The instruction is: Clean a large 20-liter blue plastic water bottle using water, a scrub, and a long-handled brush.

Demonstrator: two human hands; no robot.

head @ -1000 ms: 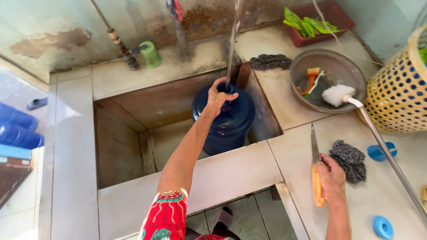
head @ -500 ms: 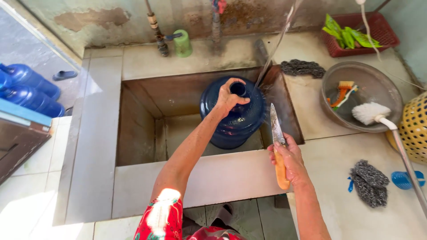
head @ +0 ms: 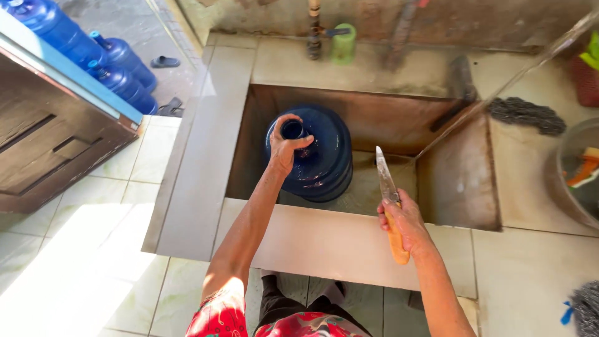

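A large dark blue water jug [head: 324,156] stands upright inside a deep tiled sink basin [head: 437,187]. My left hand [head: 286,148] grips the jug's open neck from the near side. My right hand [head: 402,221] holds a knife [head: 388,187] by its orange handle, blade pointing up and away over the basin's front ledge, apart from the jug.
Several blue water jugs [head: 118,75] lie on the floor at the far left beside a wooden cabinet [head: 56,143]. A green cup [head: 343,43] stands on the back ledge by a pipe. A dark scrubber [head: 527,115], a metal bowl [head: 571,181] and a red tray sit on the right counter.
My right hand lifted the knife from the right counter and carried it left to the basin's front ledge. The view swung left; my left hand stays on the jug's neck.
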